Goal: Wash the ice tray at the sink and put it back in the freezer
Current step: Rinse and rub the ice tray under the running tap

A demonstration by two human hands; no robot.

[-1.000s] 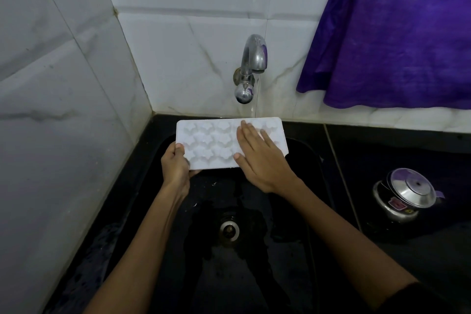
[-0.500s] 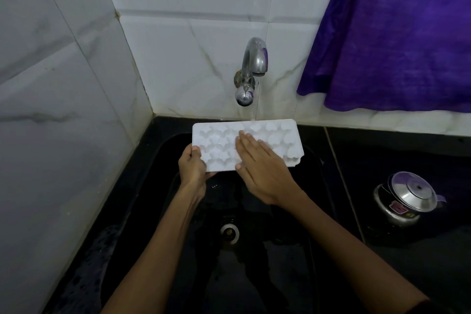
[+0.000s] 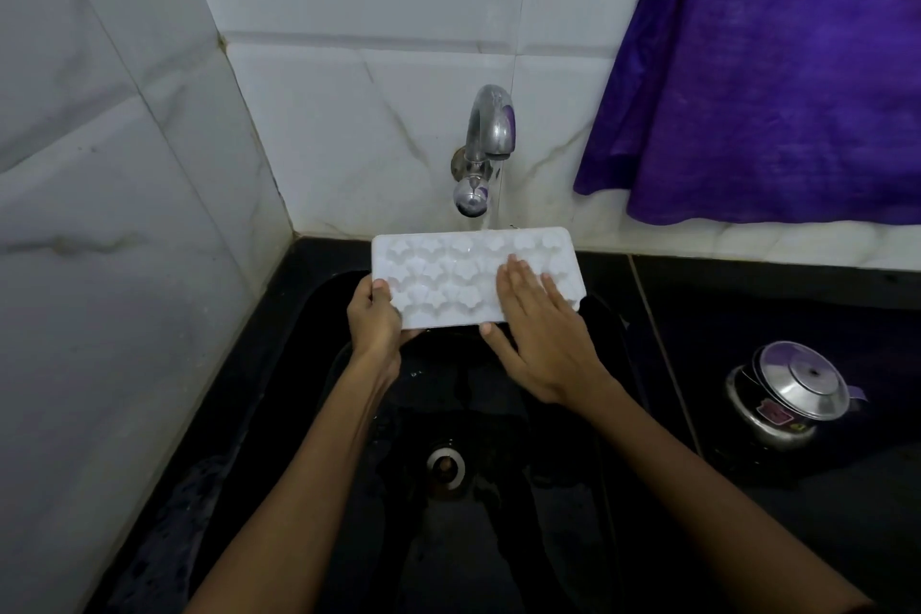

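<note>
The left hand's fingers (image 3: 404,335) are hidden beneath the ice tray (image 3: 448,279).

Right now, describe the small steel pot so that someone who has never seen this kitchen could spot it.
Start at the black sink under the running tap. Go right onto the dark counter, below the purple cloth. The steel pot sits there alone, round and shiny, with a domed lid and a dark label.

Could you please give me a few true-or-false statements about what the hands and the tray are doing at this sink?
1. The left hand has a grip on the ice tray at its left end. True.
2. The right hand is turning the tap. False: it lies flat on the tray.
3. Water is running from the tap. True.
4. The tray rests on the sink floor. False: it is held above the basin.
</note>
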